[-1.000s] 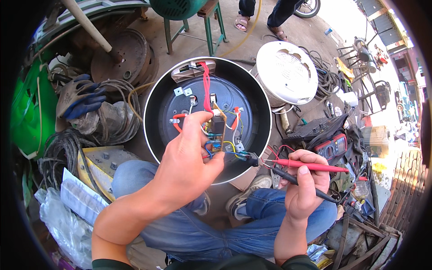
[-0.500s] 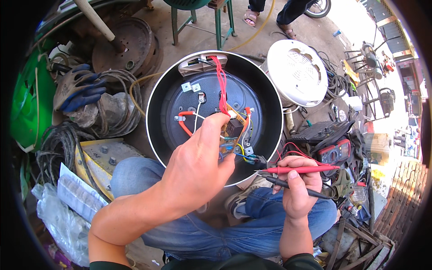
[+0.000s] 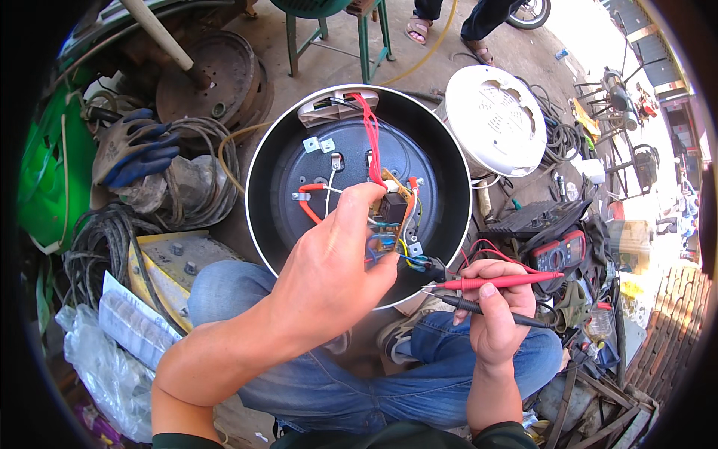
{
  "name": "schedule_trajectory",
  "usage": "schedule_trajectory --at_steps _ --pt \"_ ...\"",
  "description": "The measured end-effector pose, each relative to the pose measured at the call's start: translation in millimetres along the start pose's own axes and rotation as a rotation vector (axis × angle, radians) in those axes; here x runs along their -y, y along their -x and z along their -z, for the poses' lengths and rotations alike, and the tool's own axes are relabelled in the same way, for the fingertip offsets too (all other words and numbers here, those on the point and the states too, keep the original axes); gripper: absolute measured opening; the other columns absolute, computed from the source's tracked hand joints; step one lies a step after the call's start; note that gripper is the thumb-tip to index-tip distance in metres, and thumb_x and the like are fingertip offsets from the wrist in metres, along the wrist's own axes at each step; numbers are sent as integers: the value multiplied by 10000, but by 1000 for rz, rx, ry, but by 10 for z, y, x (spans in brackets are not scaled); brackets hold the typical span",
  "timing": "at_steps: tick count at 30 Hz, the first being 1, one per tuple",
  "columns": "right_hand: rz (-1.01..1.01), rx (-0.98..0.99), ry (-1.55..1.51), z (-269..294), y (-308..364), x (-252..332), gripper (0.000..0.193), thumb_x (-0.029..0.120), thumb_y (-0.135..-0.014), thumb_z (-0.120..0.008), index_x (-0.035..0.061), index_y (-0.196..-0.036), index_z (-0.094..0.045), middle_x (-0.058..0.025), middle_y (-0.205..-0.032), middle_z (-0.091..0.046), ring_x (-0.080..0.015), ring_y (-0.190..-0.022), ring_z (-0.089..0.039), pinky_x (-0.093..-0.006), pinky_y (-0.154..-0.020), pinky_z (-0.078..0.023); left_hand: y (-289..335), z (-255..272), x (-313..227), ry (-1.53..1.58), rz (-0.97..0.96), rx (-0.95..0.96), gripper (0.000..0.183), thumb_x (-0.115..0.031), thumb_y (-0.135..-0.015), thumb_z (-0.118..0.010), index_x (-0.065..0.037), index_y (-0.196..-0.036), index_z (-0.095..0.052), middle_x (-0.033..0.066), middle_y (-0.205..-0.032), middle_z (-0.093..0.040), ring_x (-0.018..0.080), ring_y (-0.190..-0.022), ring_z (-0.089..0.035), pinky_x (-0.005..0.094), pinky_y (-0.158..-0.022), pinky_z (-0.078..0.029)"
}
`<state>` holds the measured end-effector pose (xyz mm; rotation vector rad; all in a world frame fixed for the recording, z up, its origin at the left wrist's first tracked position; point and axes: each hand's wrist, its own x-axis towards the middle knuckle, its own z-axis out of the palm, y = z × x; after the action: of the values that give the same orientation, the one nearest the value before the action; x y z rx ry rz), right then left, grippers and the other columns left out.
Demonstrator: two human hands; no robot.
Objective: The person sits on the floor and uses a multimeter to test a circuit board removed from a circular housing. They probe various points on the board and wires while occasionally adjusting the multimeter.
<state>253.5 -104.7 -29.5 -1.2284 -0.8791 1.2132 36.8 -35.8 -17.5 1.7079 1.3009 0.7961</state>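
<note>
Over the opened round appliance housing point(image 3: 254, 217), my left hand point(image 3: 329, 251) grips a small circuit board point(image 3: 387, 238) between thumb and fingers. A black block-shaped component point(image 3: 393, 207) shows on the board. Red wires point(image 3: 371, 135) run from it to a grey fitting point(image 3: 318, 112) at the far wall; orange and white leads join terminals on the dark base. My right hand point(image 3: 493, 307) holds a red test probe point(image 3: 497, 282) and a black test probe point(image 3: 490, 308) together. Their tips point left, near the housing's lower right rim, apart from the board.
A red multimeter point(image 3: 557, 253) lies to the right among cables and tools. Beyond the housing stands a white round cover point(image 3: 495, 122). Work gloves point(image 3: 134, 146) and coiled cable point(image 3: 202, 172) lie at the left. A green stool point(image 3: 336, 37) and another person's feet point(image 3: 479, 49) are at the back.
The board in my left hand has tilted slightly, so more of its components show. My right hand and both probes have hardly moved.
</note>
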Motion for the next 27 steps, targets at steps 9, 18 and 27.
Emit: schedule_trajectory --at_steps 9,18,27 --pt "1 -2 -36 -18 -3 56 181 47 -938 -570 -48 -1088 -537 -207 -1028 -639 -134 -660 -608 -256 -546 -532 -8 40 -34 368 188 111 643 -40 -819 -729 13 -1368 -397 100 -940 -665 127 -797 -631 295 -722 -511" --pt "41 31 -130 118 -25 44 143 61 -959 -542 -8 -1080 -507 -197 -998 -669 -148 -777 -656 -238 -591 -529 -49 88 -83 768 343 172 707 17 -869 -691 7 -1455 -295 108 -1105 -655 133 -966 -629 279 -865 -500" --pt "-408 180 -52 -258 -250 128 437 247 -988 -631 -33 -1313 -547 -44 -729 -673 -69 -579 -579 -208 -474 -390 -53 172 -91 899 278 106 911 46 -762 -751 7 -1516 -240 172 -1258 -611 241 -1094 -651 362 -913 -549"
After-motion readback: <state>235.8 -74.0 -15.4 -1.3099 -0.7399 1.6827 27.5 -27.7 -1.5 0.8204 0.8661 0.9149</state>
